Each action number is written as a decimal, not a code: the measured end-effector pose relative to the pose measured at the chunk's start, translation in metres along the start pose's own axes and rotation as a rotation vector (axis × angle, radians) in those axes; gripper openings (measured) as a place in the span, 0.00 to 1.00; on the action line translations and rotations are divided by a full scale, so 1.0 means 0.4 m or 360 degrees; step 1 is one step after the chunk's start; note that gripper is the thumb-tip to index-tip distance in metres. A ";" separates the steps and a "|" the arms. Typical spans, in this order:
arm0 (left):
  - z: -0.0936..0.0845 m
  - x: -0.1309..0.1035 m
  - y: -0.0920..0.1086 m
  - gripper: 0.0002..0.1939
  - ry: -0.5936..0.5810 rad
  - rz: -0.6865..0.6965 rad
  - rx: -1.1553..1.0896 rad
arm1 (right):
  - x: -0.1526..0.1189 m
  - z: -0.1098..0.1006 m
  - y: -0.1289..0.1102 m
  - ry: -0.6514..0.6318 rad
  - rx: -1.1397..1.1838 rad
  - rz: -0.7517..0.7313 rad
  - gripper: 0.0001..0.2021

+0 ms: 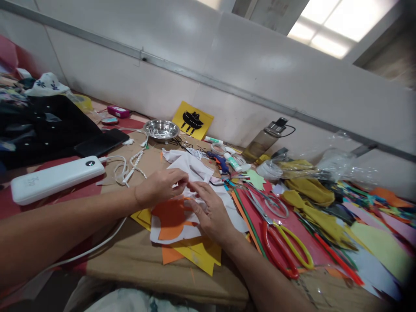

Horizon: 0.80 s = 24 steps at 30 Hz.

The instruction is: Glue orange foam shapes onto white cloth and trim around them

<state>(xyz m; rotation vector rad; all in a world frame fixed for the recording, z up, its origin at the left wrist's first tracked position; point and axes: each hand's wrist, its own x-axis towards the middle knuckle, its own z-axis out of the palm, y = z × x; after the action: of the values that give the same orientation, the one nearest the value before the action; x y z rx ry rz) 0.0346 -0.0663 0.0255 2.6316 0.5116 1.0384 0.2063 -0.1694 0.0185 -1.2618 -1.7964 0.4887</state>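
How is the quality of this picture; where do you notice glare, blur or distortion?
In the head view, the window panes at upper right are washed out; in the head view, the wall shows soft sheen; in the head view, the scraps at far right look smeared, beside a dark edge; in the head view, left hand and right hand read more clearly.

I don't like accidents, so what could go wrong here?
The white cable passes under the left arm and might tug the power bank. The scissors lie near the right arm and could get bumped. The right hand, close to the orange piece, might crease it.
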 end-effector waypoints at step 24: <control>-0.002 0.037 0.014 0.09 0.0001 -0.0863 -0.1218 | 0.021 -0.002 0.002 0.0176 0.1651 0.0723 0.17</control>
<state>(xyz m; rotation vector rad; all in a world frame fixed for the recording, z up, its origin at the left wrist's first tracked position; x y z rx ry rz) 0.0453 -0.0652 0.0370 1.6923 0.6220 0.8295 0.2064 -0.1619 0.0220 -0.8770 -0.8768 1.3527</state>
